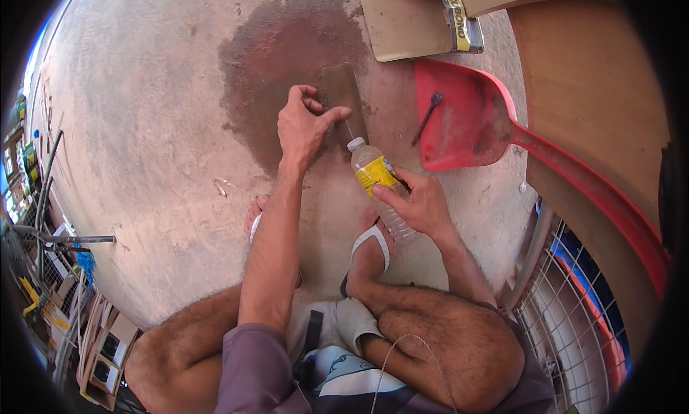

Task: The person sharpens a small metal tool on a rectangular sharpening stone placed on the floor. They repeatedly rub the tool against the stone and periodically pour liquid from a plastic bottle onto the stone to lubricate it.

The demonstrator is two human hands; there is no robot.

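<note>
My right hand (423,202) is wrapped round a clear plastic bottle (398,217) with a yellow label. The bottle tilts away from me, its whitish capped end (356,144) pointing at a flat grey-brown rectangular slab (341,91). A thin streak, looking like water, runs from the cap toward the slab. Over the slab's left side is my left hand (303,125), thumb stretched out and fingers loosely bent apart; nothing shows in it. The slab lies on a dark wet patch (251,77) of the concrete floor.
To the right lies a red dustpan (459,138) with a long handle and a small dark stick-like brush (428,118) on it. Beyond stands a tan board (409,26) beside curved wood. Wire mesh (574,299) is at lower right; metal frames and clutter (64,285) at left.
</note>
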